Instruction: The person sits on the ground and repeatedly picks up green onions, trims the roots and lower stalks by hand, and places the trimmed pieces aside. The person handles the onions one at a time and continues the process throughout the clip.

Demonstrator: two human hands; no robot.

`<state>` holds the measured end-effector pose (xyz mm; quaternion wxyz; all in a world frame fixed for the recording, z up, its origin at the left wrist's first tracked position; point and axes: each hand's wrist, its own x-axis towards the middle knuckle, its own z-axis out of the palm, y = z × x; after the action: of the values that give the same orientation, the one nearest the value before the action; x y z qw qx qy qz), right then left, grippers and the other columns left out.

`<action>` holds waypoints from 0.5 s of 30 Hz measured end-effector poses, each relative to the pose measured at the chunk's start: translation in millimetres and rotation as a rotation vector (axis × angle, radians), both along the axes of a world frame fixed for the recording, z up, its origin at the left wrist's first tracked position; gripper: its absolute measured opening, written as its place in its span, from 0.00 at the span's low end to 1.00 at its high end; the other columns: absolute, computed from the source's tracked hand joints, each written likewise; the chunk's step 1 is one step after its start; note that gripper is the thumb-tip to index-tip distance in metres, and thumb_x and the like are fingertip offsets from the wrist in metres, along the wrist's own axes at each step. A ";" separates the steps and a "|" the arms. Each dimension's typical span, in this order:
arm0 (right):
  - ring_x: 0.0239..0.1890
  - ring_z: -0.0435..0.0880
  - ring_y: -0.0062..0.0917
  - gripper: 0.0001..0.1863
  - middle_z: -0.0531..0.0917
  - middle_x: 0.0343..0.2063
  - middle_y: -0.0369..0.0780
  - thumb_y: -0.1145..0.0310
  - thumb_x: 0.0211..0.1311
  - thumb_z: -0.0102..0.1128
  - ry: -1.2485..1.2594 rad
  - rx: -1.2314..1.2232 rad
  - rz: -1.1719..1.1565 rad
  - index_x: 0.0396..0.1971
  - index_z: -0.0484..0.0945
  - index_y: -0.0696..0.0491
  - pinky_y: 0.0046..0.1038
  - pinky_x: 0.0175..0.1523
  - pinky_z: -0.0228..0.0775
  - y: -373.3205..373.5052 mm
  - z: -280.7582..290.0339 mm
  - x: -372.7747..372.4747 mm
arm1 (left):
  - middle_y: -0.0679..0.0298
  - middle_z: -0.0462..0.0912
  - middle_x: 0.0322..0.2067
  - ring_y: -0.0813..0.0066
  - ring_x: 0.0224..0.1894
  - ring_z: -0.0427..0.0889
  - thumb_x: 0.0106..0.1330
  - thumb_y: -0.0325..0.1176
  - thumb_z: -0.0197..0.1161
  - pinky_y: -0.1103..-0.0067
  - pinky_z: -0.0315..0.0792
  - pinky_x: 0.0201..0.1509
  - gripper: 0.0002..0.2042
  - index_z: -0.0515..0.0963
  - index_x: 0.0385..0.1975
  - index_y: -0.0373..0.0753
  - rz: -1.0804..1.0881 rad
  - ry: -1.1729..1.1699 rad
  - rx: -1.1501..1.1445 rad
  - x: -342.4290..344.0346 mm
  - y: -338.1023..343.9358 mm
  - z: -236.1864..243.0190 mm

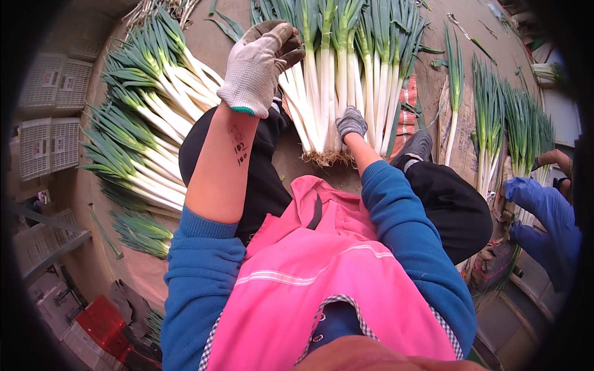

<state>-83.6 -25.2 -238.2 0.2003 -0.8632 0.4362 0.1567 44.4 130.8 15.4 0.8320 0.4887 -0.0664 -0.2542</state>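
Observation:
A broad bunch of leeks (325, 93) lies in front of me, its green leaves pointing away and its roots toward my lap. My right hand (351, 123), in a grey glove, is closed on a white leek stem near the root end. My left hand (260, 65), in a pale knitted glove with dark fingers, is raised over the left side of this bunch. Its fingers curl inward toward the thumb; whatever they may hold is hidden. To the left, a long pile of leeks (154, 123) is fanned out, white ends toward me.
A single leek (455, 93) and further leek bundles (489, 123) lie at the right. Beside them is another person's blue sleeve (544, 204). Pale plastic crates (52, 145) stand at the far left, a red object (102, 324) at lower left. Leaf scraps dot the floor.

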 end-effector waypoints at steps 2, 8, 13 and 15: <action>0.48 0.77 0.41 0.23 0.78 0.44 0.50 0.58 0.48 0.62 -0.082 0.013 -0.038 0.42 0.73 0.56 0.36 0.52 0.69 -3.5 -9.0 -0.7 | 0.54 0.76 0.39 0.65 0.39 0.79 0.66 0.29 0.53 0.72 0.79 0.42 0.11 0.69 0.45 0.30 0.014 0.013 0.019 4.1 -3.8 2.9; 0.15 0.72 0.20 0.10 0.74 0.19 0.35 0.71 0.56 0.59 -0.705 1.124 -0.588 0.36 0.70 0.54 0.25 0.19 0.66 -26.4 35.1 -15.9 | 0.57 0.76 0.36 0.70 0.35 0.79 0.66 0.29 0.54 0.77 0.79 0.41 0.12 0.67 0.46 0.31 0.005 0.034 0.135 -13.1 -29.7 -16.0; 0.13 0.65 0.16 0.09 0.69 0.17 0.32 0.64 0.60 0.57 -0.890 1.245 -0.481 0.31 0.66 0.50 0.22 0.17 0.60 -6.0 156.8 -48.7 | 0.63 0.76 0.33 0.77 0.37 0.77 0.65 0.37 0.58 0.80 0.75 0.37 0.16 0.69 0.46 0.33 -0.248 -0.017 0.555 -51.4 -78.2 -52.9; 0.12 0.66 0.16 0.10 0.68 0.17 0.32 0.63 0.61 0.57 -0.842 1.233 -0.457 0.34 0.67 0.50 0.22 0.16 0.60 14.7 195.4 -81.5 | 0.64 0.76 0.30 0.79 0.36 0.78 0.64 0.36 0.57 0.83 0.74 0.35 0.14 0.71 0.44 0.33 -0.343 0.127 0.419 -58.6 -95.3 -61.7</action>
<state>-165.0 -10.4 -42.8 0.8200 -0.4713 0.3245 -0.0152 -14.2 35.5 -46.4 0.6599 0.6149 -0.0420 -0.4297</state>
